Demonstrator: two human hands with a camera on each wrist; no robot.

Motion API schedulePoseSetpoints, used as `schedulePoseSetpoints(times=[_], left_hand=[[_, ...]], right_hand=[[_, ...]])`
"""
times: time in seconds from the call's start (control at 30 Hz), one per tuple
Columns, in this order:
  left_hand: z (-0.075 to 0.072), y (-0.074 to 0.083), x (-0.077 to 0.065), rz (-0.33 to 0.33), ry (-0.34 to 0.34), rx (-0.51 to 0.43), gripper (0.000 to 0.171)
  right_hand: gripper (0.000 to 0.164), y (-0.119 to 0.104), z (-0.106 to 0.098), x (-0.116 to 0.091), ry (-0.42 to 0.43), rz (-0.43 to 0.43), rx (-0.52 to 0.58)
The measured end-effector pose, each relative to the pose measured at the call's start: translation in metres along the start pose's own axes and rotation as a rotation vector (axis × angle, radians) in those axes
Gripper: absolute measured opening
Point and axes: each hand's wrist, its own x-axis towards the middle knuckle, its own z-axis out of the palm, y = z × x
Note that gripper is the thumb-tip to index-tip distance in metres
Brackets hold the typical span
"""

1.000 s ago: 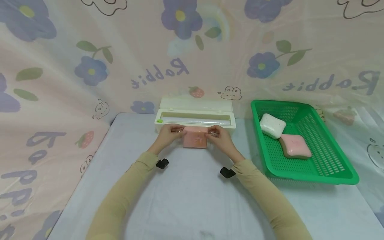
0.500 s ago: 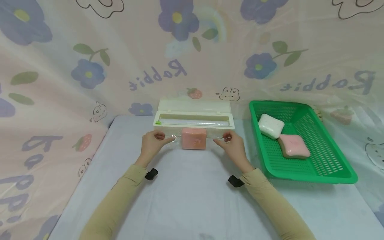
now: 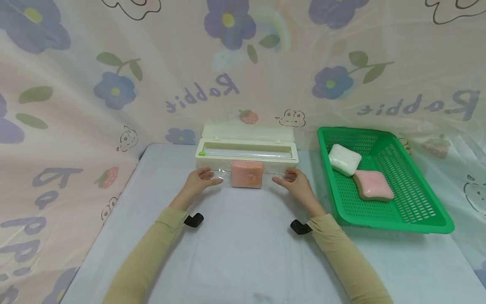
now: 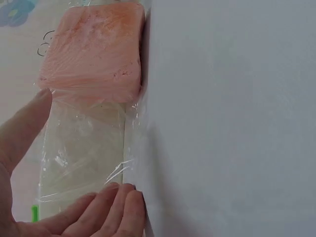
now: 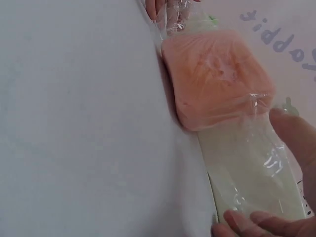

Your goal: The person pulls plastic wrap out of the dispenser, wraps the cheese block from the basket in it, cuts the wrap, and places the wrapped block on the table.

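Observation:
A pink bar of soap (image 3: pixel 247 174) in clear plastic film stands against the front of a white cling film dispenser (image 3: pixel 211 162). Loose film (image 4: pixel 81 143) spreads out from both sides of the bar. At its left, my left hand (image 3: pixel 198 182) has thumb and fingers apart, fingertips at the film's end; in the left wrist view the thumb (image 4: pixel 30 121) is right at the soap's edge. My right hand (image 3: pixel 299 185) mirrors this on the other side. Its thumb (image 5: pixel 294 136) lies close to the bar's corner, and its fingers (image 5: pixel 256 224) are at the outer film.
The dispenser's lid (image 3: pixel 248 132) is raised, with a roll of film (image 3: pixel 247 152) inside. To the right stands a green basket (image 3: pixel 329 190) holding a white soap (image 3: pixel 344 159) and another pink soap (image 3: pixel 375 185). A patterned curtain (image 3: pixel 152 84) hangs behind the white table (image 3: pixel 243 245).
Both hands have moved outward from the soap's sides, and film now shows stretched out left and right. Thumbs and fingers have spread from their earlier pinch. The soap stays in place.

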Motion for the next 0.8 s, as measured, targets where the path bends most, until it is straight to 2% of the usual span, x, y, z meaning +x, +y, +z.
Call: schedulePoseSetpoints(times=[0.2, 0.33, 0.5, 0.67, 0.8], left_hand=[[0.007, 0.001, 0.005, 0.016, 0.003, -0.044, 0.067], [0.008, -0.001, 0.007, 0.014, 0.034, -0.072, 0.053], [0.005, -0.002, 0.008, 0.056, 0.062, -0.110, 0.034], [0.000, -0.004, 0.010, 0.064, 0.061, -0.142, 0.029], [-0.002, -0.004, 0.012, 0.060, 0.042, -0.127, 0.027]], right_hand=[[0.064, 0.001, 0.004, 0.006, 0.000, -0.035, 0.057], [0.044, 0.000, 0.006, 0.007, 0.009, -0.034, 0.184], [0.024, -0.001, 0.007, 0.008, 0.026, 0.006, 0.319], [0.026, -0.001, 0.005, 0.011, 0.014, 0.027, 0.350], [0.028, 0.000, 0.002, 0.012, 0.007, 0.055, 0.346]])
